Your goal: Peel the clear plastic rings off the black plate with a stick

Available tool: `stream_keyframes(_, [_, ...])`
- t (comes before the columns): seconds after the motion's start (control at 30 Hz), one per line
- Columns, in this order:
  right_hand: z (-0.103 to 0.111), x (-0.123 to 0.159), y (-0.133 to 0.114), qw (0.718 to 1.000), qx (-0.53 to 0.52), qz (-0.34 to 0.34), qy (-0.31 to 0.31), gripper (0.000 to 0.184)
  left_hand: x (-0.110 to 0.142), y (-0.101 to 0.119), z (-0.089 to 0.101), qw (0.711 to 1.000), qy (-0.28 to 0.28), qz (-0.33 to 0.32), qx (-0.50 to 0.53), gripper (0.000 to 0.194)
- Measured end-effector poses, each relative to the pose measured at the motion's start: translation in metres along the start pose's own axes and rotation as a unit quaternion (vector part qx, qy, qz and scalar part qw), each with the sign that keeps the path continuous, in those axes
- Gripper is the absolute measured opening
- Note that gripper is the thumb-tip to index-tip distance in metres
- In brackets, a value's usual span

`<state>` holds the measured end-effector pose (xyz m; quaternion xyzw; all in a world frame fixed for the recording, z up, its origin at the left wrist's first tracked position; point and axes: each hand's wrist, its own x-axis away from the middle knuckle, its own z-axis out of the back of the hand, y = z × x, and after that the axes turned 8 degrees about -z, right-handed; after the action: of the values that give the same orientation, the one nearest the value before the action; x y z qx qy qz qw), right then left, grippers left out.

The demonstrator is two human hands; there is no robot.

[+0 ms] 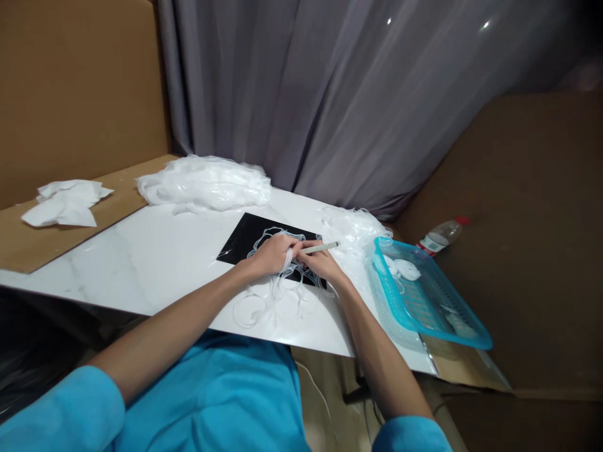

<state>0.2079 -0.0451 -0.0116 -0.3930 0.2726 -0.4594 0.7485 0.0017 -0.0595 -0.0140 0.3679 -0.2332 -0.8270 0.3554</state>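
Observation:
Both hands meet over a black sheet point(240, 238) on the white table. My left hand point(273, 253) is closed around a strand of white elastic cord point(286, 261). Close against it, my right hand point(320, 262) is closed, with a light-coloured pen point(321, 248) lying across it and pointing up to the right. What the fingertips of the right hand pinch is hidden. Loose white cord loops point(252, 309) spread over the black sheet and down to the table's front edge.
A big bundle of white strands point(207, 183) lies at the back, with a smaller pile point(355, 225) on the right. A blue basket point(391, 295) holds white bundles. Behind it a red-capped bottle point(441, 237) leans. Crumpled tissue point(66, 204) lies far left. Brown panels flank the table point(122, 263).

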Motion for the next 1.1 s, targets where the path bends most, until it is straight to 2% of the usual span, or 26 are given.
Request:
stream_keyframes(0.33, [-0.0017, -0.0012, 0.0044, 1.000, 0.007, 0.023, -0.004, 0.022, -0.0001, -0.0019, -0.0003, 1.000, -0.017, 0.007, -0.020, 0.035])
stream_keyframes(0.53, [-0.0007, 0.0009, -0.0013, 1.000, 0.012, 0.026, -0.002, 0.023, -0.0005, -0.0039, -0.0016, 0.999, -0.016, 0.010, -0.029, 0.034])
stream_keyframes(1.1, [0.0001, -0.0005, 0.0017, 0.999, 0.026, 0.038, -0.003, 0.020, 0.0015, 0.0025, 0.0013, 1.000, -0.020, 0.012, -0.015, 0.035])
